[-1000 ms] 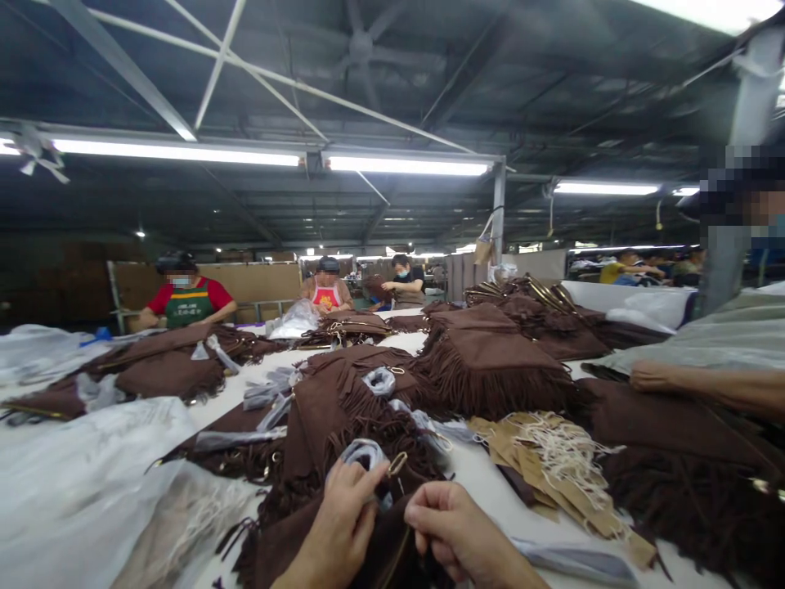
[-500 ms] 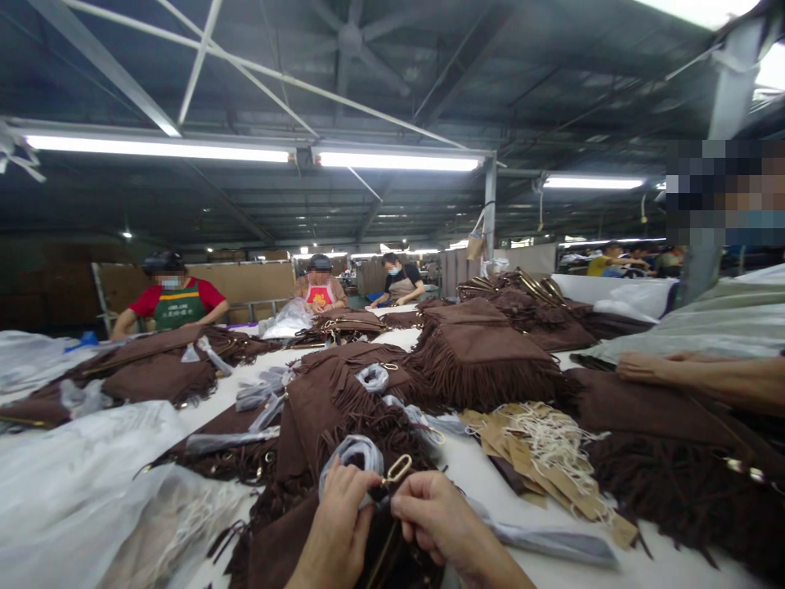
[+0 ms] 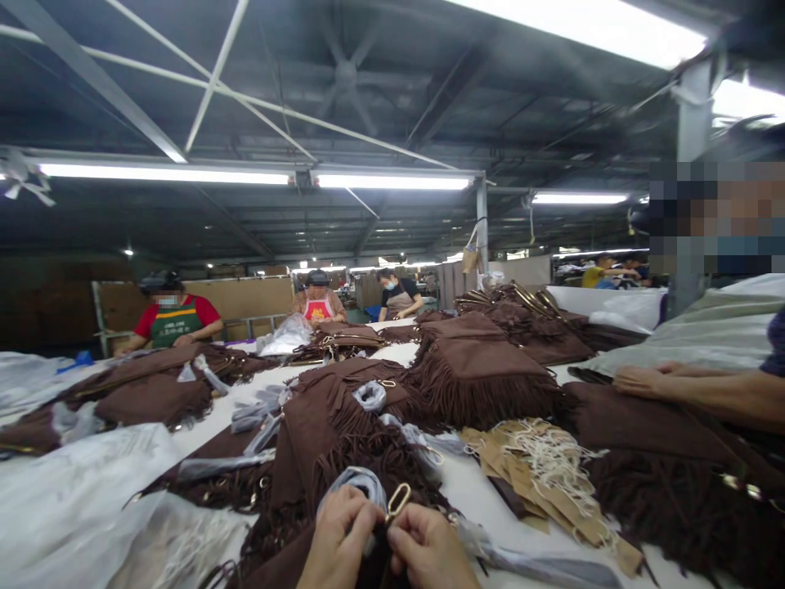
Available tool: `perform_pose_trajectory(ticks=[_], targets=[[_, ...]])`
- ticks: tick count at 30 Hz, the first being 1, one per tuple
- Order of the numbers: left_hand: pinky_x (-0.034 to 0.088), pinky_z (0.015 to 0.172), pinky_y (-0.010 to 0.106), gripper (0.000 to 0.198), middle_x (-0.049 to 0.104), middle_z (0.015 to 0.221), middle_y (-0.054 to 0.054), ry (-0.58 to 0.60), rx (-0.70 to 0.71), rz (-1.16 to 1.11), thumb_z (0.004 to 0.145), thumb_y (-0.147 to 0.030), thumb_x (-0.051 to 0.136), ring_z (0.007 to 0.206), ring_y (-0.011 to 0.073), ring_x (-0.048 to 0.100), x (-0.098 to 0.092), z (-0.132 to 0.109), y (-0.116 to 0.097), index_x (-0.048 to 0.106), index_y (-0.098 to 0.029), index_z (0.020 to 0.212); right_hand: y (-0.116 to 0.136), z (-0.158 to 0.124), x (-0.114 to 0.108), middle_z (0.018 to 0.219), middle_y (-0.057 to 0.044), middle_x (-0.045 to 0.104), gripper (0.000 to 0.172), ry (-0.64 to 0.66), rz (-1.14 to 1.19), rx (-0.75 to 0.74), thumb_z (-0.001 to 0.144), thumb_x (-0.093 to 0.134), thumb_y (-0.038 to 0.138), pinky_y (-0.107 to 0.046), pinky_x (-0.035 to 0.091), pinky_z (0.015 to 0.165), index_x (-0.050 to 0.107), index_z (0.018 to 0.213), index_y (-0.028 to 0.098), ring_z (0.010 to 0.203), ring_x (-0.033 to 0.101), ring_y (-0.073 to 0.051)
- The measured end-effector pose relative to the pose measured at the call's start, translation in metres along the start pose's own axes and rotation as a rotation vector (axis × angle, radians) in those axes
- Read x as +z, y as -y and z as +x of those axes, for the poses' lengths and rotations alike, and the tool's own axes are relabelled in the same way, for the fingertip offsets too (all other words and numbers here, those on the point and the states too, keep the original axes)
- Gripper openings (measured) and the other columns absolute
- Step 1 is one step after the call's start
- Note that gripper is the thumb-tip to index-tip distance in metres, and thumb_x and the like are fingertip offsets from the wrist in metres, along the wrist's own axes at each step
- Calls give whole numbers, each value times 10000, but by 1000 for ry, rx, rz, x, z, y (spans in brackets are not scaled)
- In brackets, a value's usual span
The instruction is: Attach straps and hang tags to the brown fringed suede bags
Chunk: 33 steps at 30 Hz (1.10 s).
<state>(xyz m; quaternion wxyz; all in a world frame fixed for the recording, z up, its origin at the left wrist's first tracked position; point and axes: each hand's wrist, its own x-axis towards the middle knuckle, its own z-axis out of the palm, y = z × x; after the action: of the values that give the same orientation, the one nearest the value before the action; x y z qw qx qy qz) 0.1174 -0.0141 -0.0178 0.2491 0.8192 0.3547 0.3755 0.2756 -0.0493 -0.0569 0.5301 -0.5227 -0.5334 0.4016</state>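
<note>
My left hand (image 3: 347, 532) is closed on a coiled strap (image 3: 363, 483) wrapped in clear plastic. A gold oval clasp (image 3: 398, 499) at the strap's end stands up between my two hands. My right hand (image 3: 426, 544) pinches at the clasp's lower end, its fingertips close against my left thumb; what lies inside the pinch is partly hidden. Beneath both hands is a dark brown fringed bag (image 3: 300, 458). Another plastic-wrapped coil (image 3: 370, 396) lies farther up on the brown fringed pile.
Stacked fringed bags (image 3: 484, 360) stand ahead. Brown paper tags (image 3: 521, 466) with white strings lie to the right, near a plastic-wrapped strap (image 3: 545, 564). White plastic sheeting (image 3: 79, 491) covers the left side. A co-worker's arm (image 3: 693, 393) rests on bags at right; several people work across the table.
The view has tilted up slightly, so the table sits lower. My right hand has come closer to my left, and the clasp now stands more upright between them.
</note>
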Motion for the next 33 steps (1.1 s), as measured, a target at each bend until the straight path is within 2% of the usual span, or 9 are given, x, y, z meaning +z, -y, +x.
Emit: perform_pose_trajectory(ticks=[4, 10, 14, 16, 18, 23, 27, 29, 33], targets=[[452, 798, 343, 308, 600, 729, 6, -44, 36, 96, 866, -306, 559, 788, 200, 582, 8, 5, 8, 553, -195, 579, -5, 0, 0, 475, 44, 554, 208, -10, 112, 28, 668, 583, 402, -203, 218, 416, 503, 681, 211, 378, 321, -67], [456, 839, 363, 242, 601, 699, -15, -21, 59, 74, 825, -219, 587, 737, 182, 583, 6, 1, 2, 533, -198, 589, 7, -8, -1, 484, 69, 556, 245, 30, 189, 4, 690, 630, 400, -185, 178, 396, 503, 776, 210, 354, 273, -48], [468, 837, 365, 84, 650, 805, 11, -57, 26, 8, 787, -133, 590, 839, 215, 609, -1, -4, -3, 626, -207, 772, -1, -6, 2, 494, 74, 543, 385, 47, 241, -13, 664, 672, 543, -192, 137, 366, 470, 743, 226, 327, 256, -37], [468, 864, 375, 219, 669, 894, 28, -70, 61, 0, 800, -111, 584, 895, 223, 613, -2, -5, -5, 670, -224, 966, -8, -4, 2, 509, 79, 530, 428, 42, 252, -45, 670, 670, 598, -195, 129, 360, 485, 757, 222, 322, 235, -31], [461, 889, 386, 312, 668, 931, 35, -42, 142, 60, 824, -95, 572, 920, 224, 609, -3, -5, -6, 681, -255, 1069, -12, -4, 2, 536, 78, 524, 439, 52, 260, -92, 696, 671, 611, -191, 137, 368, 508, 781, 213, 343, 233, -29], [466, 726, 333, 207, 605, 799, 42, -6, 300, 377, 893, -139, 537, 811, 214, 579, -4, -2, -16, 684, -212, 766, 1, -9, 2, 550, 80, 514, 417, 57, 240, -83, 702, 701, 579, -192, 133, 361, 502, 755, 216, 340, 249, -27], [459, 773, 361, 173, 598, 844, 47, -11, 404, 537, 869, -104, 512, 832, 220, 547, -5, -2, -22, 596, -192, 747, 10, -11, 0, 502, 83, 520, 438, 26, 219, -19, 672, 689, 600, -196, 145, 365, 462, 726, 230, 333, 250, -40], [453, 788, 366, 181, 593, 878, 55, 9, 379, 548, 863, -75, 462, 846, 223, 536, -8, -3, -25, 560, -192, 767, 9, -12, -3, 493, 78, 534, 416, -42, 168, -26, 694, 669, 596, -203, 188, 382, 488, 755, 226, 352, 300, -61], [436, 764, 340, 223, 572, 932, 72, 35, 244, 512, 879, -59, 354, 861, 220, 529, -23, -3, -33, 497, -201, 783, 9, -18, -15, 632, 31, 626, 280, -151, -47, -131, 817, 627, 455, -241, 381, 530, 565, 936, 210, 557, 547, -145]])
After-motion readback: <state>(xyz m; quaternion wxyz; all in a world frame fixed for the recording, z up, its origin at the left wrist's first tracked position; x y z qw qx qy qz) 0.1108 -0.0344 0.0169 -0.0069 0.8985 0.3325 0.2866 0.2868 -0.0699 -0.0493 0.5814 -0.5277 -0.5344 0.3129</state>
